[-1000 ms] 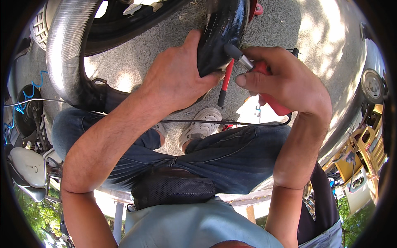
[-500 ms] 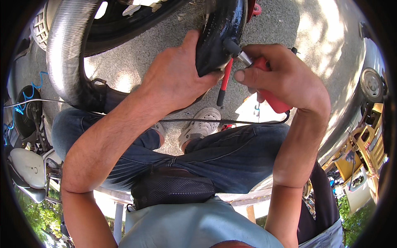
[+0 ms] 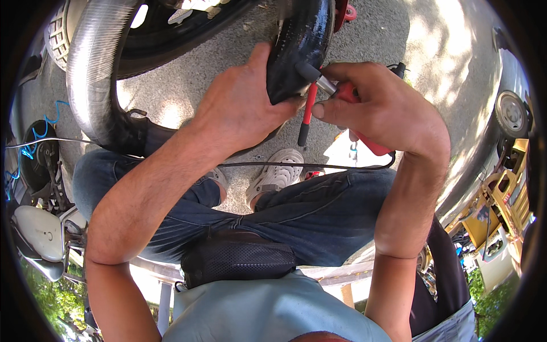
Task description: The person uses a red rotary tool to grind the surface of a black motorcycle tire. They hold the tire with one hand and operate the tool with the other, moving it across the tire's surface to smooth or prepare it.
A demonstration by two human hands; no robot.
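My left hand [image 3: 236, 100] is wrapped round a black rubber inner tube [image 3: 302, 34], thumb along its near side. The tube's upper face is dark and shiny, and its ribbed loop bends round on the left. In my right hand [image 3: 384, 105] is a red corded power tool [image 3: 346, 91] with a metal neck. Its black cylindrical head rests against the tube, just right of my left fingers. Part of the tool's body is hidden by my right fingers. Below the head, a red rod with a black end [image 3: 307, 111] slants downward.
A wheel with a black tyre [image 3: 165, 54] lies beyond the tube. The black cord [image 3: 285, 166] runs across above my knees. My light clog [image 3: 276, 176] is on the grey ground. Parked vehicles stand at both sides, a car wheel [image 3: 511, 114] on the right.
My right hand and the power tool have shifted slightly left, carrying the black head further onto the tube. My left hand keeps its hold with little movement.
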